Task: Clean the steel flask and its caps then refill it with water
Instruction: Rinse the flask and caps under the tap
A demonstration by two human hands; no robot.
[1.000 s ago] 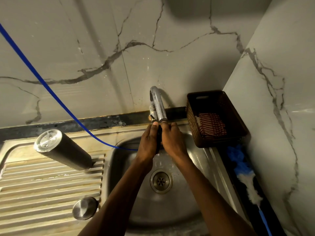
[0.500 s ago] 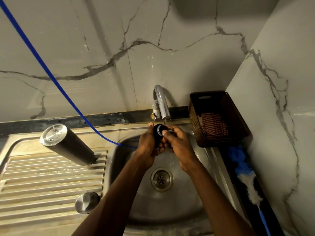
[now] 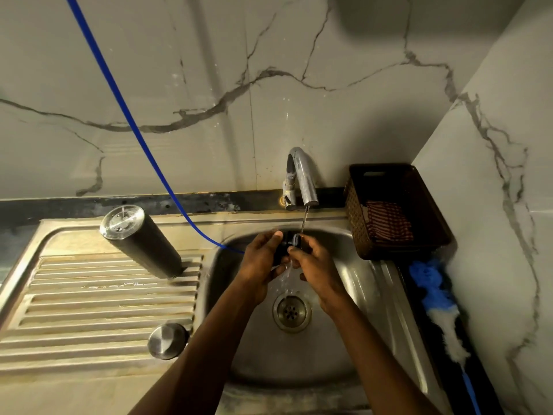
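A small black inner cap sits between both hands over the sink basin, under a thin stream from the curved tap. My left hand grips the cap from the left. My right hand pinches it from the right, fingers on its top. Water runs off the hands toward the drain. The steel flask stands upside down on the ribbed drainboard. A round steel outer cap rests at the drainboard's near right corner.
A blue hose slants down from the upper left into the basin. A brown basket with a striped cloth stands right of the tap. A blue and white duster lies along the dark counter strip by the right wall.
Both hands have lowered from the tap's mouth with the black cap. Water now runs from the tap onto the cap and hands.
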